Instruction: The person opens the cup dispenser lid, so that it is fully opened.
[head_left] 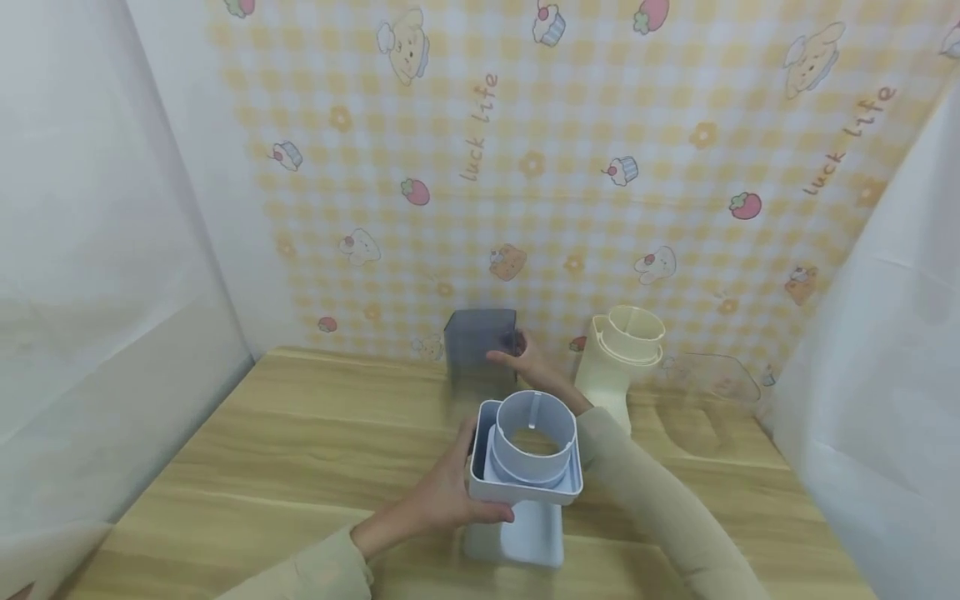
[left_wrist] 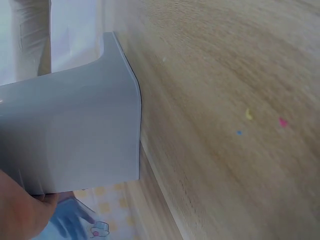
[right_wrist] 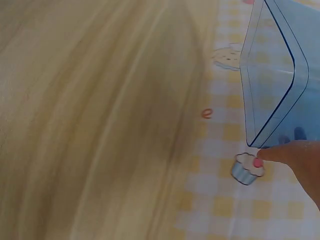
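My left hand (head_left: 442, 492) grips a light blue plastic base (head_left: 525, 492) by its left side, thumb in front. The base has a square rim, a round open collar on top and a tray-like foot below. In the left wrist view its smooth wall (left_wrist: 75, 130) stands over the table. Farther back, my right hand (head_left: 536, 362) holds a see-through blue-grey square container (head_left: 480, 350) by its right side. The right wrist view shows the container's edge (right_wrist: 275, 100) and my thumb near its corner; my other fingers show faintly through the plastic.
A cream base (head_left: 611, 367) with a similar round collar stands on the wooden table (head_left: 300, 450), right of my right forearm. Behind it on the right is a clear plastic container (head_left: 712, 383). A checked cloth (head_left: 480, 208) hangs at the back, with white sheets either side.
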